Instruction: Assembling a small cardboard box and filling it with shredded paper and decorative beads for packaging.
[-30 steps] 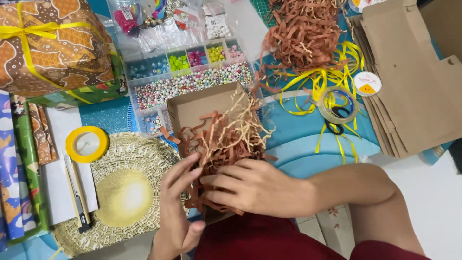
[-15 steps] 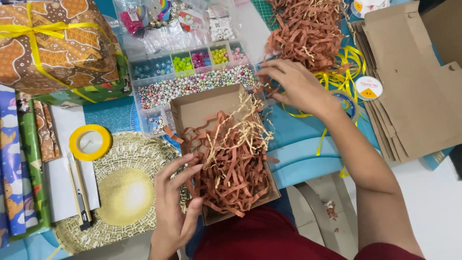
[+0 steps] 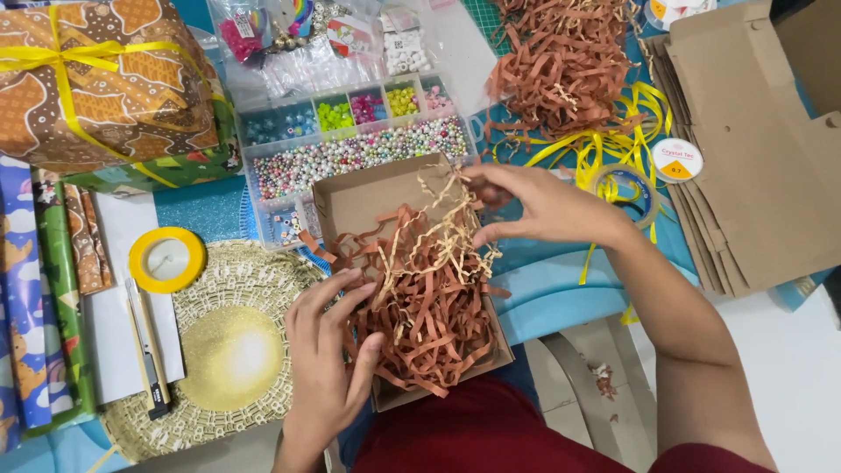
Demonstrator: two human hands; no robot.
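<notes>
Two bare forearms, left hand (image 3: 326, 363) and right hand (image 3: 545, 208) ringless, dark red garment (image 3: 491, 438) below.

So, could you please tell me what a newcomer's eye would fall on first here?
Probably the open cardboard box at centre, heaped with brown paper shred, with the left hand on its near-left side and the right hand at its far-right corner. Behind it sits a clear bead organiser.
</notes>
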